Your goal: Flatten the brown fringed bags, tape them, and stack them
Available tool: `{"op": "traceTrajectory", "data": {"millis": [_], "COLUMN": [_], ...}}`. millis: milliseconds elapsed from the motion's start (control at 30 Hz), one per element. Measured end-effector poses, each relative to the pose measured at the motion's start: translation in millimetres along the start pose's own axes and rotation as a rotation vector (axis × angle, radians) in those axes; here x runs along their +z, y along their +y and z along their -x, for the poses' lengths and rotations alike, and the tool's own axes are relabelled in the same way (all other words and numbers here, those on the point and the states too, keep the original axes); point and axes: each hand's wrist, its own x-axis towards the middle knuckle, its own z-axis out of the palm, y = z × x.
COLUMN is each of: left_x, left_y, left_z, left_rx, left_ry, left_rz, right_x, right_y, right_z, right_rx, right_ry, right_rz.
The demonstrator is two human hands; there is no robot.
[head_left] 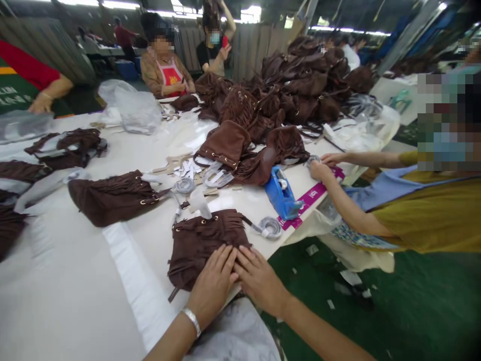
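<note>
Head camera view: 2 bare hands rest palms down on a fringed brown bag [203,238] at the near edge of a cream-topped bench [78,286]. The left hand [214,281] and the right hand [261,276] lie flat, fingers stretched out and close together, their tips nearly meeting over the bag's near right part; neither hand is seen closed around anything. Most of the bag extends beyond the fingertips and to the left of the left hand, with its eyeleted mouth facing the bench's far side. A silver bracelet [191,321] circles the left wrist.

White stuffing [201,204] pokes up at the bag's mouth, and a strap runs from its far right corner to a grey coil [269,228] near the bench's right edge. Just beyond the coil stands a blue tape dispenser [281,193], beside purple tape [313,195] along that edge, where a co-worker in a mustard top [406,215] has 2 hands on a small item too blurred to name.

To the left, a second brown bag [110,198] lies on its side, near the end of a white strip [137,286] that runs toward the bench's near edge. Brown bags are heaped in a large pile [300,85] at the far right corner, and clear plastic [130,108] sits crumpled near the far edge.
</note>
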Motion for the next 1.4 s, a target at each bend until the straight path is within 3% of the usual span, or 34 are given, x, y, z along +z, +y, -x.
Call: {"op": "traceTrajectory", "data": {"millis": [67,167,233,333,433,533,733,800,900,1000,1100,1300,1400], "left_x": [17.0,22.7,19.2,15.5,17.3,19.1,12.6,10.5,10.4,12.1,12.8,16.7,19.0], "left_y": [-12,-23,-22,-16,-14,-18,-25,-26,-28,-30,-31,-32,-32], "left_z": [3,8,9,7,3,0,-1,-1,1,3,6,10,11], "left_rx": [-0.025,-0.033,-0.018,-0.032,-0.062,-0.078,-0.177,-0.223,-0.269,-0.264,-0.217,-0.127,-0.117], "left_ry": [-0.046,-0.100,-0.124,-0.155,-0.157,-0.140,-0.108,-0.102,-0.105,-0.098,-0.084,-0.040,-0.019], "left_rz": [-0.021,-0.032,-0.026,-0.021,-0.012,0.046,0.266,0.332,0.417,0.462,0.493,0.522,0.520], "right_x": [-9,-19,-22,-19,-15,-17,-34,-35,-30,-19,-8,2,4], "right_y": [32,63,65,47,35,48,81,75,51,24,8,21,31], "right_z": [6,12,15,16,14,-2,-63,-66,-38,-2,8,-15,-20], "right_rx": [0.065,0.260,0.298,0.222,0.302,0.423,0.518,0.556,0.585,0.510,0.425,0.545,0.517], "right_ry": [0.017,0.093,0.118,0.070,0.062,0.072,0.173,0.253,0.313,0.281,0.281,0.153,0.080], "right_rz": [-0.005,-0.086,-0.210,-0.395,-0.493,-0.692,-0.946,-0.962,-0.897,-0.733,-0.579,-0.602,-0.638]}}
